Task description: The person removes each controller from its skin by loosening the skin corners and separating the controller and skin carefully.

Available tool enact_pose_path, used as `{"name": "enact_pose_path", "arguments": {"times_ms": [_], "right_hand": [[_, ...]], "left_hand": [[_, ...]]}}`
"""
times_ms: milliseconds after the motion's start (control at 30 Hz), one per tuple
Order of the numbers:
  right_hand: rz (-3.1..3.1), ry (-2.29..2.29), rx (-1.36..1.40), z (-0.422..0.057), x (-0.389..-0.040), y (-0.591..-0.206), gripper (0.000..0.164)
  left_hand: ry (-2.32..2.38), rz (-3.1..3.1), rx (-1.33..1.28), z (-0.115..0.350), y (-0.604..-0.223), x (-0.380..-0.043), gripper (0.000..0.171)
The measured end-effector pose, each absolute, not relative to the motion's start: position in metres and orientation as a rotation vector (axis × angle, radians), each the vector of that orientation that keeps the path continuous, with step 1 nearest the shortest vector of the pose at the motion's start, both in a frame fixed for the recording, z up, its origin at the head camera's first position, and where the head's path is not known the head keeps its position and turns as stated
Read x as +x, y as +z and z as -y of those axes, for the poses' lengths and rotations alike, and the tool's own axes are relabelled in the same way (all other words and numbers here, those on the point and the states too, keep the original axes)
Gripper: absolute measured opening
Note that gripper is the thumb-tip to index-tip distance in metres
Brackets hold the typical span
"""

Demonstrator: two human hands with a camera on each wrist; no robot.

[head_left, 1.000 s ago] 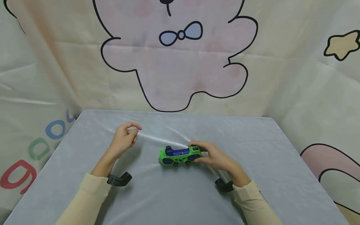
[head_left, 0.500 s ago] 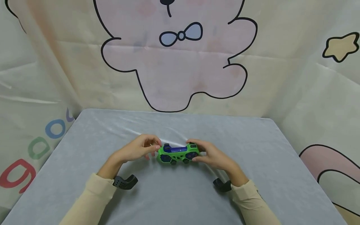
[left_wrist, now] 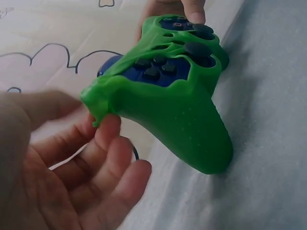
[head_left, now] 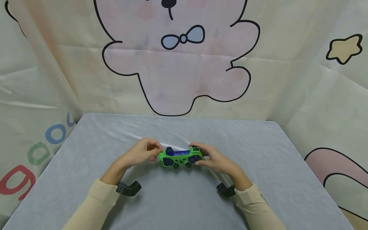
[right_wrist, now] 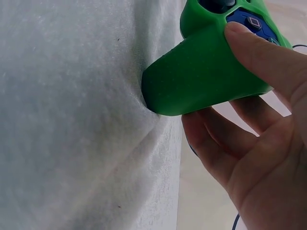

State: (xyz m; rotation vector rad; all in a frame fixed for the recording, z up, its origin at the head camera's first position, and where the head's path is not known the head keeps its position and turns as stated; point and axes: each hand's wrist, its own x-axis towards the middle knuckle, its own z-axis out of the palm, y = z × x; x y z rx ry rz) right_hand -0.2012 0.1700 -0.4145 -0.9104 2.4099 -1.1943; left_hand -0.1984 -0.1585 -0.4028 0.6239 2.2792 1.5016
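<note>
A blue game controller (head_left: 181, 153) wears a green silicone cover (left_wrist: 177, 112), with its face of buttons and black thumbsticks turned toward me. In the left wrist view, thumb and index finger of my left hand (head_left: 143, 150) pinch the cover's upper corner, where a bit of it sticks out from the body. The other fingers of that hand are bent below the corner. My right hand (head_left: 217, 158) grips the opposite end, thumb on the front by the square button and fingers behind the handle. The handle's tip (right_wrist: 160, 98) meets the cloth in the right wrist view.
A pale grey-blue cloth (head_left: 178, 204) with creases covers the table. Behind it hangs a cartoon-printed curtain (head_left: 184, 80), which also runs along both sides. A black wrist mount (head_left: 128, 189) sits on the left wrist and another wrist mount (head_left: 225, 190) on the right.
My left hand has come down and right from above the cloth to the controller's left end and pinched the cover's corner. My right hand has kept its grip, with the controller slightly shifted left.
</note>
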Motion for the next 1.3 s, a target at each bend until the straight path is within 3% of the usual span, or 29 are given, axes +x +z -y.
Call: {"name": "enact_pose_path", "arguments": {"times_ms": [800, 1033, 1300], "right_hand": [[-2.385, -1.205, -0.936, -0.173, -0.203, -0.416, 0.068], [-2.406, -1.204, -0.893, -0.175, -0.203, -0.419, 0.068], [-2.386, -1.228, -0.896, -0.17, -0.206, -0.417, 0.07]], "left_hand": [[1.281, -2.283, 0.859, 0.17, -0.408, -0.202, 0.017], [1.308, -2.395, 0.756, 0.159, -0.405, -0.194, 0.015], [1.436, -2.493, 0.67, 0.135, -0.409, -0.19, 0.053]]}}
